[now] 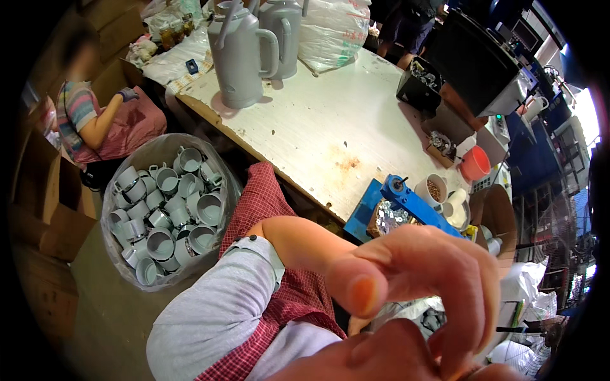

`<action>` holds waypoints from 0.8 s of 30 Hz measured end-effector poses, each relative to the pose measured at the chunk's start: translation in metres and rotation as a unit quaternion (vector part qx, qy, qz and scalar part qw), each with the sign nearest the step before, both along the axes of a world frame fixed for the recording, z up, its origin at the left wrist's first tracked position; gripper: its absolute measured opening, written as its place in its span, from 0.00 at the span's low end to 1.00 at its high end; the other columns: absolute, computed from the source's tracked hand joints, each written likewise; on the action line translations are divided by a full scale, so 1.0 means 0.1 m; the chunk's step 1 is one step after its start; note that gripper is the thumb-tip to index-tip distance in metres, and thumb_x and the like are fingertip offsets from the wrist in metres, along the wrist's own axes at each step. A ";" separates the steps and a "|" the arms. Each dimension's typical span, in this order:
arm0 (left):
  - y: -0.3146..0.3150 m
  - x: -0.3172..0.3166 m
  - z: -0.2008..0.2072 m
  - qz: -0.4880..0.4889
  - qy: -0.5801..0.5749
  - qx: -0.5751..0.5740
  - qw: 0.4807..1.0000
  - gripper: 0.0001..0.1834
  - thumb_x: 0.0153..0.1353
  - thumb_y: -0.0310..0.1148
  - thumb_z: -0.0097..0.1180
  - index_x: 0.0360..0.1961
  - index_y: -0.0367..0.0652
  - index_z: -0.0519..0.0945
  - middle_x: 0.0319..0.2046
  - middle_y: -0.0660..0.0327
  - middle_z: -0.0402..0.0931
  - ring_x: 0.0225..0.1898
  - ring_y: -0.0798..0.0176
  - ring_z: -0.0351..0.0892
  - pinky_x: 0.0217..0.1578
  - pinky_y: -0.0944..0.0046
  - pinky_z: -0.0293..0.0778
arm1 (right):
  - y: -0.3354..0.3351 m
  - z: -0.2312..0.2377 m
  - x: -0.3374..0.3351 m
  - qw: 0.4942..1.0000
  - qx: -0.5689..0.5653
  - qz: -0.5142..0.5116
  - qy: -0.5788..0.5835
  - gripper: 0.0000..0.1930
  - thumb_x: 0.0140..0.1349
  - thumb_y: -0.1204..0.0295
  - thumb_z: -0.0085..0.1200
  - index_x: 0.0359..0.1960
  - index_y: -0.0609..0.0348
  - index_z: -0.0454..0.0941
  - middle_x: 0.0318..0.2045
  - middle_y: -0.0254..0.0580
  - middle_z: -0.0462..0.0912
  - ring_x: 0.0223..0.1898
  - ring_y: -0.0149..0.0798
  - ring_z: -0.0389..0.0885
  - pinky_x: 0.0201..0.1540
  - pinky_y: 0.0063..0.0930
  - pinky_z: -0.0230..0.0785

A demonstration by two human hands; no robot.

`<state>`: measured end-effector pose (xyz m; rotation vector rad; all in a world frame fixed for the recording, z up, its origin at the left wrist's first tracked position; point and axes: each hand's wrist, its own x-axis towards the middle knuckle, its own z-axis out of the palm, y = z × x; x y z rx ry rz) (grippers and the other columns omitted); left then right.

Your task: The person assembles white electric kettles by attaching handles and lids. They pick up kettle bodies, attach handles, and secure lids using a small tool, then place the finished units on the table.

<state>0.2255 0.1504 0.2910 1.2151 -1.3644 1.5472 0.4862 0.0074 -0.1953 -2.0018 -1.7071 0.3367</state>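
My left hand [438, 267] is raised close to the camera, its fingers bent downward and its thumb well apart from them. I see nothing between the thumb and fingers. Below it, at the lower edge, my right hand [375, 359] is large and blurred, and its fingertips are partly hidden. The left fingertips overlap the right hand in view; whether they touch or pinch something, I cannot make out. Beyond my left hand, a blue hand-tool fixture [419, 213] lies on the table by a container of small shiny metal pieces [389, 217].
A plastic-lined bin of grey cups [162, 216] stands left of my lap. On the white table [305, 120] are two grey jugs [236, 60], a white bag [333, 32], a red cup [474, 163] and a cup of small parts [432, 190]. A person [89, 114] sits at left.
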 end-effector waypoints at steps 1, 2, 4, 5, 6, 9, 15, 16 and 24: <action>-0.25 -0.15 -0.09 -0.021 0.104 -0.106 0.989 0.37 0.67 0.62 0.39 0.36 0.32 0.79 0.36 0.51 0.75 0.31 0.62 0.77 0.30 0.68 0.74 | -0.01 -0.02 0.00 1.000 0.004 -0.002 -0.003 0.31 0.64 0.59 0.55 0.66 0.60 0.64 0.65 0.63 0.62 0.66 0.61 0.59 0.69 0.46 0.49; -0.39 -0.27 -0.17 -0.043 0.201 -0.212 0.955 0.36 0.67 0.62 0.41 0.33 0.34 0.79 0.33 0.54 0.76 0.32 0.62 0.76 0.30 0.69 0.71 | -0.01 -0.04 0.02 1.000 0.007 -0.006 -0.009 0.31 0.64 0.59 0.54 0.66 0.61 0.64 0.65 0.64 0.62 0.66 0.61 0.59 0.69 0.46 0.49; -0.38 -0.34 -0.22 -0.020 0.248 -0.192 0.949 0.37 0.68 0.62 0.38 0.36 0.33 0.79 0.34 0.55 0.76 0.33 0.62 0.76 0.34 0.67 0.71 | -0.01 -0.16 0.08 1.000 0.010 0.005 -0.025 0.31 0.64 0.59 0.54 0.66 0.61 0.65 0.64 0.64 0.62 0.66 0.61 0.59 0.69 0.47 0.49; -0.34 -0.33 -0.25 0.004 0.259 -0.181 0.949 0.37 0.69 0.62 0.38 0.36 0.33 0.79 0.34 0.55 0.76 0.34 0.62 0.76 0.36 0.66 0.72 | 0.00 -0.23 0.11 0.999 0.011 0.011 -0.033 0.31 0.64 0.59 0.54 0.65 0.61 0.65 0.64 0.64 0.62 0.66 0.61 0.59 0.69 0.47 0.49; -0.32 -0.32 -0.26 0.028 0.271 -0.170 0.947 0.37 0.69 0.62 0.37 0.36 0.32 0.79 0.34 0.55 0.76 0.35 0.61 0.76 0.37 0.66 0.72 | -0.02 -0.29 0.13 0.999 0.014 0.018 -0.041 0.31 0.64 0.59 0.54 0.65 0.61 0.65 0.64 0.64 0.63 0.66 0.61 0.59 0.69 0.47 0.49; -0.39 -0.27 -0.14 0.022 0.181 -0.226 0.957 0.39 0.68 0.64 0.35 0.36 0.32 0.79 0.34 0.56 0.76 0.38 0.61 0.76 0.39 0.65 0.71 | -0.04 -0.48 0.22 0.995 0.014 0.027 -0.100 0.31 0.65 0.59 0.54 0.65 0.62 0.65 0.64 0.65 0.63 0.66 0.62 0.59 0.69 0.47 0.50; -0.07 0.24 0.17 0.048 -0.145 0.022 0.988 0.41 0.67 0.64 0.34 0.43 0.28 0.78 0.41 0.45 0.74 0.32 0.62 0.79 0.33 0.66 0.79 | -0.03 -1.32 0.56 0.955 0.028 0.083 -0.285 0.31 0.65 0.58 0.54 0.65 0.63 0.65 0.64 0.66 0.63 0.66 0.62 0.60 0.69 0.47 0.50; 0.05 0.25 0.20 0.056 -0.167 0.094 0.980 0.42 0.67 0.64 0.34 0.44 0.28 0.77 0.43 0.43 0.74 0.31 0.61 0.80 0.33 0.66 0.80 | -0.02 -1.45 0.61 0.946 0.030 0.089 -0.310 0.31 0.65 0.58 0.54 0.65 0.63 0.65 0.64 0.66 0.63 0.66 0.62 0.60 0.69 0.48 0.50; -0.25 -0.05 -0.05 0.034 0.106 -0.151 0.982 0.39 0.67 0.64 0.35 0.42 0.31 0.77 0.39 0.47 0.75 0.31 0.62 0.78 0.34 0.66 0.77 | -0.02 -2.20 0.81 0.884 0.048 0.119 -0.449 0.31 0.65 0.58 0.53 0.65 0.64 0.65 0.63 0.68 0.64 0.66 0.63 0.60 0.69 0.48 0.50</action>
